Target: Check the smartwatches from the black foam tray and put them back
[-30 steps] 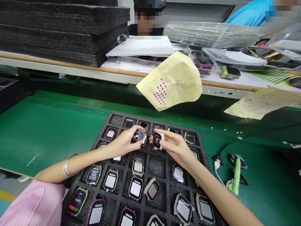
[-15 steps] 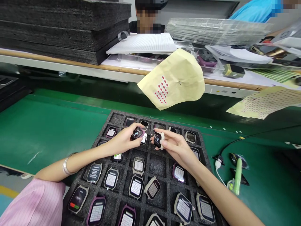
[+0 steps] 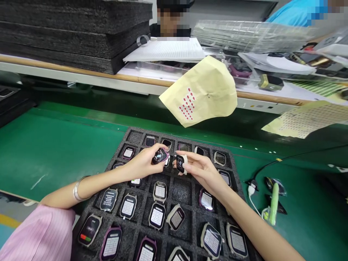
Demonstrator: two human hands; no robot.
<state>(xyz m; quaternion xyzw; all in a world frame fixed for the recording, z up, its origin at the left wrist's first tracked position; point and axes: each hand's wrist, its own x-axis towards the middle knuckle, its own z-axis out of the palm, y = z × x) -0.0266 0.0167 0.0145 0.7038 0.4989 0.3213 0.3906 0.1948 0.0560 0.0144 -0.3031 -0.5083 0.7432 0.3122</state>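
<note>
A black foam tray (image 3: pixel 181 232) with square compartments lies on the green table, several watch cases in its compartments. Above the tray's back half, my left hand (image 3: pixel 145 161) grips a purple watch (image 3: pixel 160 156), its dark screen lit with a small picture. Just to the right, my right hand (image 3: pixel 202 166) has a light-framed watch (image 3: pixel 180 163) between thumb and fingers, its screen also lit. The two held watches are apart. Most watches in the tray, such as the grey-framed one (image 3: pixel 128 206), show pale lists; one at the front left (image 3: pixel 90 230) shows red and green.
Black foam sheets (image 3: pixel 54 36) are stacked on the shelf (image 3: pixel 146 82) behind. Yellow sticker paper (image 3: pixel 201 92) hangs from its edge, papers (image 3: pixel 165 50) lie on top. A cable (image 3: pixel 254 203) and a green-handled tool (image 3: pixel 274 203) lie at right. A person sits beyond the shelf.
The light-framed watch has turned and shifted slightly left and down in my right hand. The purple watch has tilted a little in my left hand. Both stay held.
</note>
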